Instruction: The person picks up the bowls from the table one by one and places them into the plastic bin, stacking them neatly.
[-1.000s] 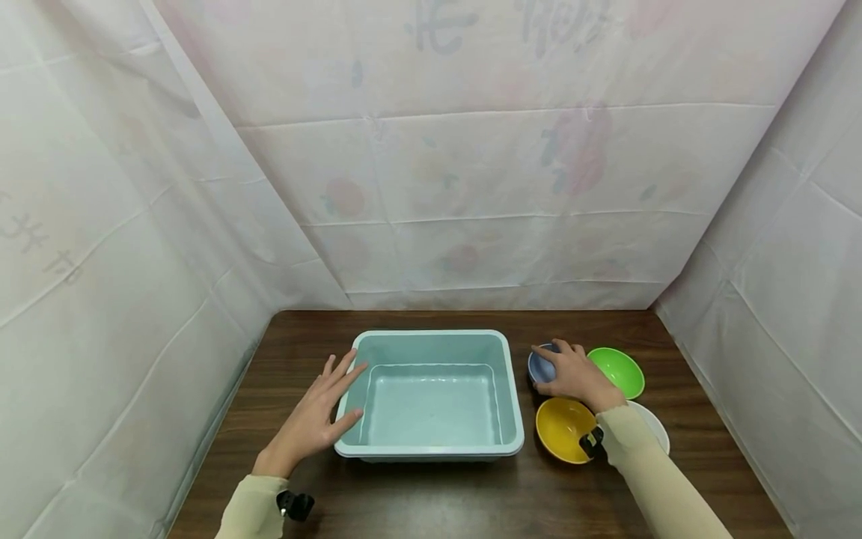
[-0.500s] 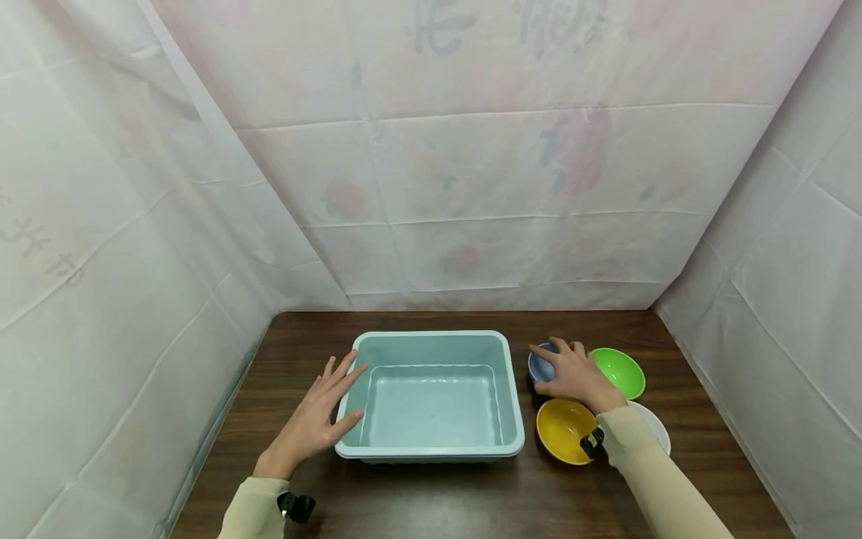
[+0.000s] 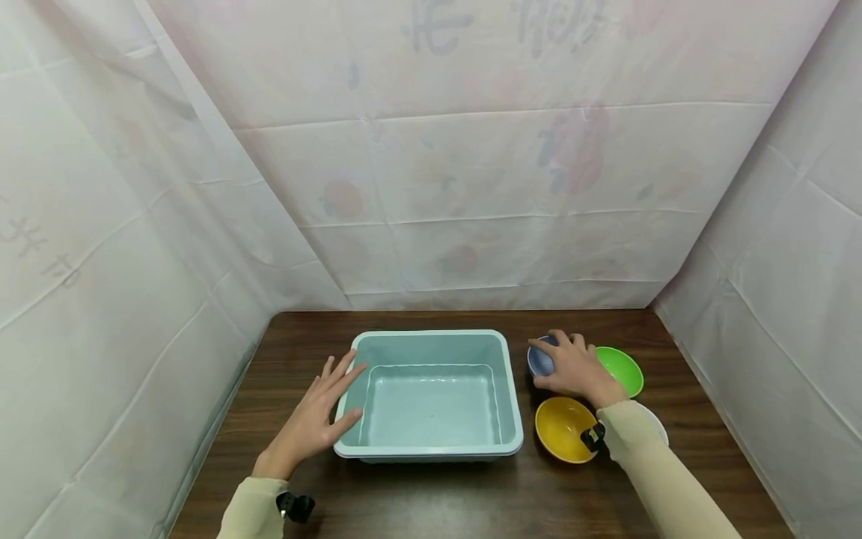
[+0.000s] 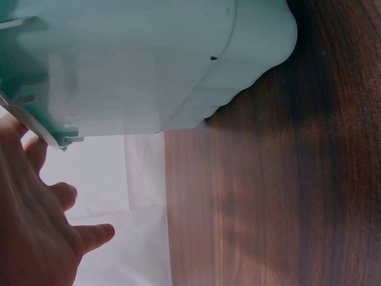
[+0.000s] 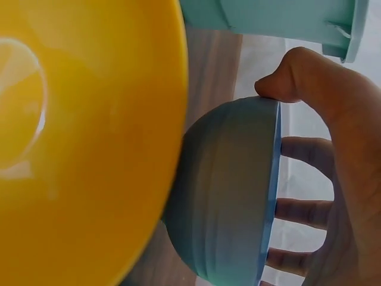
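My right hand (image 3: 575, 369) spans a small blue bowl (image 3: 540, 361) from above. In the right wrist view, the thumb presses the near rim of the blue bowl (image 5: 229, 185) and the other fingers reach across its mouth. My left hand (image 3: 313, 419) has its fingers spread at the left rim of a pale green rectangular basin (image 3: 434, 451). From the left wrist, the hand (image 4: 36, 220) touches the basin's rim with some fingertips, while the others are stretched out free. No contents show inside the basin.
Right of the basin, a yellow bowl (image 3: 562, 429) stands below the blue one. A green bowl (image 3: 621, 370) lies further right, and a white dish (image 3: 655, 421) is partly hidden by the right sleeve. White sheets (image 3: 471, 247) hang behind and beside the wooden table (image 3: 431, 501).
My right hand and the blue bowl have shifted slightly upward in the head view, away from the yellow bowl. The left hand and the basin stay in place.
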`<state>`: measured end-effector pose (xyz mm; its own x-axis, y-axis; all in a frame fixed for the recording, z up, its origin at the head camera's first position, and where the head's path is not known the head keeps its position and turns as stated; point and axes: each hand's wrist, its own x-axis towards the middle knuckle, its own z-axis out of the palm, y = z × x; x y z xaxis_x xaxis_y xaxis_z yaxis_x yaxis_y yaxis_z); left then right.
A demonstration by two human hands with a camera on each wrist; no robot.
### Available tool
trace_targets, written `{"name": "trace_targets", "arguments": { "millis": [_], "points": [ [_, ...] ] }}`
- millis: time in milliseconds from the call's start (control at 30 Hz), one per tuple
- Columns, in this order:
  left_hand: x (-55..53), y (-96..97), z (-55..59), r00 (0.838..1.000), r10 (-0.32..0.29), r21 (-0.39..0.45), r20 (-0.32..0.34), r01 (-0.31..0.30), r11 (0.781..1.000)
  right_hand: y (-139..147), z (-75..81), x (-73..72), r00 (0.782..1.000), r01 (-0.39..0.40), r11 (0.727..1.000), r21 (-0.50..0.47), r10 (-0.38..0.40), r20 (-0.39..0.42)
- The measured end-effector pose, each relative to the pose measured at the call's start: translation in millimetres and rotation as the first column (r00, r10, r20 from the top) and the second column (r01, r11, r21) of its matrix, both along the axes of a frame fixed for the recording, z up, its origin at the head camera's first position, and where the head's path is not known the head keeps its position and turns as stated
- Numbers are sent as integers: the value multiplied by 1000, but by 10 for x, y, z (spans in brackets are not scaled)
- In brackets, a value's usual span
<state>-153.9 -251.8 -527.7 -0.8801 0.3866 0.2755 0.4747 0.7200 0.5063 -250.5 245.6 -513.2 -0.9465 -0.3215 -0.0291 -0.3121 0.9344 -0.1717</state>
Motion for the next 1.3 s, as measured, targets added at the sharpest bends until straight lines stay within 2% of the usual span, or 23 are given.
{"name": "trace_targets", "arguments": {
  "millis": [367, 700, 900, 1067, 1300],
  "points": [
    [1, 6, 12, 1000, -1, 17, 9, 1, 1000, -31, 273, 23, 998, -22, 1000, -12, 21, -67],
    [0, 7, 22, 1000, -5, 8, 13, 5, 1000, -90, 433, 22, 993, -69, 998, -12, 68, -100],
    [-5, 12, 37, 1000, -8, 9, 9, 8, 1000, -128, 599, -10, 987, -96, 995, 16, 97, -126],
    [-4, 21, 7, 1000, -7, 7, 10, 7, 1000, -182, 753, -29, 986, -112, 993, 29, 115, -124],
    [0, 26, 6, 1000, -3, 9, 9, 3, 1000, -271, 890, -29, 975, -143, 988, 54, 150, -162]
  ]
}}
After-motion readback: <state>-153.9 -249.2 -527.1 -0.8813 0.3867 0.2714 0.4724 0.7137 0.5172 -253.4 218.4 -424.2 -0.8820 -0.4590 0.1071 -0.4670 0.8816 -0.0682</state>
